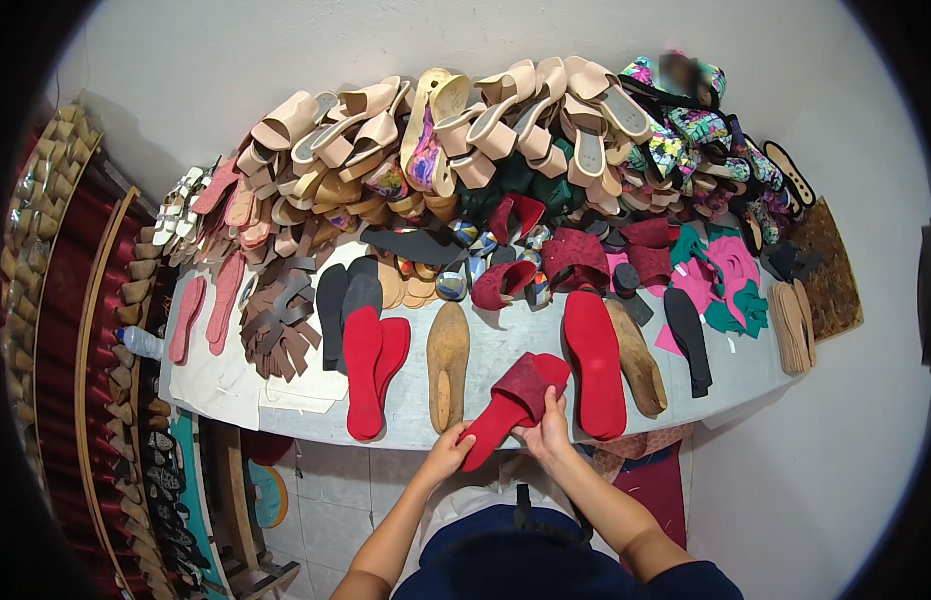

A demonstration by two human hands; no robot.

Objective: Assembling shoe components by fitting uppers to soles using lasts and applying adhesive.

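Note:
In front of my body, over the table's near edge, both hands hold a red slide sandal (pixel 491 428) with a dark red strap, tilted with its toe away to the right. My left hand (pixel 447 452) grips the heel end. Around the side near the strap, my right hand (pixel 547 430) is closed. Left of the sandal lies a wooden shoe last (pixel 448 360), with a pair of red soles (pixel 364 375) beyond it. A long red sole (pixel 594 365) rests just right of my right hand, beside a second wooden last (pixel 637 362).
Heaped sandals (pixel 505 110) line the table's back against the wall. Dark sole pieces (pixel 689 345), brown strips (pixel 283 325) and pink and green scraps (pixel 725 275) cover parts of the table (pixel 525 335). At left stand shelves of lasts (pixel 135 290) and a plastic bottle (pixel 140 342).

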